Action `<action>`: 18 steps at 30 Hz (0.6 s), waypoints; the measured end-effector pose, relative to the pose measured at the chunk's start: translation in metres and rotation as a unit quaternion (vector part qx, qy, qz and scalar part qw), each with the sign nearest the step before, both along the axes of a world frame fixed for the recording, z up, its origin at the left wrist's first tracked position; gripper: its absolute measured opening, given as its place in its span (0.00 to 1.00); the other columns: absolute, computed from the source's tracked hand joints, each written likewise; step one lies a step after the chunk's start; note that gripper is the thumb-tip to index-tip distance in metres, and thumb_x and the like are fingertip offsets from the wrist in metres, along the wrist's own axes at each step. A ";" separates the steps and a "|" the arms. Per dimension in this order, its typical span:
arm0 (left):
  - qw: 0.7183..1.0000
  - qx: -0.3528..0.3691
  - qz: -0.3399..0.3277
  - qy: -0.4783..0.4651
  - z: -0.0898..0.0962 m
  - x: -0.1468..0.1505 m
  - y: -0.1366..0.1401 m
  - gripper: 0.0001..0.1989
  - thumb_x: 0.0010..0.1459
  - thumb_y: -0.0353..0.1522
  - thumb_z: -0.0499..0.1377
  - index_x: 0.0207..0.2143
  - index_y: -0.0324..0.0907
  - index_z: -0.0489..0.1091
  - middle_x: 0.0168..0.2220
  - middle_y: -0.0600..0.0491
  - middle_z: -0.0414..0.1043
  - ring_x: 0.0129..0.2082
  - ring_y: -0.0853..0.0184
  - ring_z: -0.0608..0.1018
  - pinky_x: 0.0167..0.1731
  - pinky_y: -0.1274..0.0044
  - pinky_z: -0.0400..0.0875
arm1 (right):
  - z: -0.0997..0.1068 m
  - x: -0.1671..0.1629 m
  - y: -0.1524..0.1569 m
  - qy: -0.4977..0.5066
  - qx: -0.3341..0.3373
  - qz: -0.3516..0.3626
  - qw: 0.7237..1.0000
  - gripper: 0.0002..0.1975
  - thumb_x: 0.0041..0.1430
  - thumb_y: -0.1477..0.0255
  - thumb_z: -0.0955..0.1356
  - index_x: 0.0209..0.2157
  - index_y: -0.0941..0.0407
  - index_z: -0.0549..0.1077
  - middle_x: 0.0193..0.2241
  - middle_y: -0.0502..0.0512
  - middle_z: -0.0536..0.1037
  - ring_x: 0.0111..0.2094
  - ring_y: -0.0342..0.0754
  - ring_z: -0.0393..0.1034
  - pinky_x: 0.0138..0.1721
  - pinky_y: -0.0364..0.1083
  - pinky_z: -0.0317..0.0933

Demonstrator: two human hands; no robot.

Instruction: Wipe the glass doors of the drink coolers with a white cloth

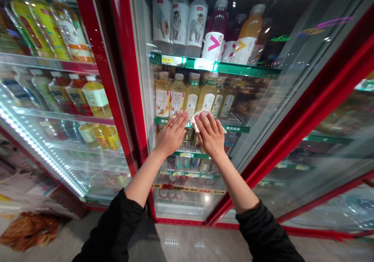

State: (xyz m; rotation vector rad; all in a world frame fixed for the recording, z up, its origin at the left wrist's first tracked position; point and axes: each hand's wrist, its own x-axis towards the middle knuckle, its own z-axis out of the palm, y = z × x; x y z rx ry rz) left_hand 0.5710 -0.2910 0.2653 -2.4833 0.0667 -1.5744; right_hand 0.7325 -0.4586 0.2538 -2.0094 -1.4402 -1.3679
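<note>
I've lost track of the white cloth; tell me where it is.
In the head view, the white cloth is just right of centre, between the right hand and the glass door, beside the left hand.

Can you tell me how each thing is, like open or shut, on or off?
Left hand: flat, fingers stretched out
Right hand: spread over the cloth
White cloth: crumpled, partly covered
Glass door: looks shut
Light strip: lit
Tiger-label bottles: upright, capped
Black sleeves: pushed up
</note>
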 end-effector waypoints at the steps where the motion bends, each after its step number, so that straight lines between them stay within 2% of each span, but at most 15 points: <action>1: 1.000 0.005 0.003 0.000 0.000 -0.005 0.003 0.38 0.80 0.30 0.47 0.82 0.47 0.30 0.80 0.51 0.56 0.80 0.65 0.61 0.79 0.69 0.53 | -0.001 0.000 -0.001 0.006 0.013 -0.006 1.000 0.32 0.80 0.64 0.59 0.80 0.43 0.51 0.77 0.52 0.65 0.79 0.54 0.57 0.78 0.56 0.45; 3: 1.000 0.014 0.020 -0.002 0.001 -0.018 0.015 0.38 0.79 0.30 0.48 0.83 0.48 0.31 0.79 0.53 0.57 0.79 0.65 0.62 0.79 0.69 0.51 | -0.001 -0.006 0.008 0.033 0.072 -0.025 0.997 0.33 0.81 0.63 0.58 0.81 0.45 0.46 0.79 0.55 0.62 0.79 0.56 0.55 0.78 0.60 0.47; 6: 0.998 0.017 0.058 0.000 0.003 -0.035 0.042 0.39 0.79 0.29 0.49 0.83 0.50 0.31 0.80 0.54 0.55 0.79 0.65 0.62 0.80 0.68 0.50 | 0.007 -0.027 0.041 0.089 0.180 -0.059 0.978 0.36 0.81 0.62 0.56 0.82 0.49 0.35 0.81 0.60 0.55 0.81 0.61 0.49 0.76 0.66 0.49; 8: 0.997 0.018 0.076 0.006 0.005 -0.044 0.061 0.40 0.79 0.29 0.49 0.83 0.51 0.30 0.80 0.53 0.53 0.79 0.64 0.62 0.79 0.68 0.51 | 0.013 -0.042 0.063 0.100 0.198 -0.063 0.973 0.37 0.81 0.62 0.56 0.81 0.49 0.33 0.82 0.60 0.53 0.82 0.62 0.46 0.76 0.67 0.48; 11: 0.996 0.030 0.077 0.020 0.005 -0.050 0.081 0.41 0.78 0.29 0.49 0.82 0.51 0.29 0.80 0.53 0.53 0.78 0.64 0.63 0.79 0.68 0.51 | 0.015 -0.050 0.073 0.058 0.145 -0.040 0.987 0.36 0.80 0.62 0.58 0.82 0.47 0.38 0.81 0.57 0.57 0.81 0.59 0.49 0.78 0.63 0.46; 15: 0.998 0.032 0.054 -0.001 -0.001 -0.047 0.090 0.42 0.77 0.28 0.51 0.83 0.51 0.31 0.80 0.53 0.54 0.79 0.68 0.59 0.80 0.73 0.43 | 0.004 -0.033 0.049 -0.016 0.044 -0.006 0.999 0.34 0.79 0.64 0.61 0.81 0.44 0.47 0.78 0.53 0.65 0.79 0.55 0.56 0.79 0.57 0.42; 18: 0.997 0.047 0.035 -0.053 -0.007 -0.041 0.092 0.41 0.76 0.28 0.52 0.83 0.49 0.37 0.78 0.54 0.58 0.80 0.72 0.56 0.80 0.78 0.37 | -0.003 -0.023 0.034 -0.014 0.034 -0.003 0.999 0.34 0.79 0.65 0.61 0.81 0.44 0.50 0.77 0.53 0.66 0.78 0.55 0.57 0.79 0.57 0.43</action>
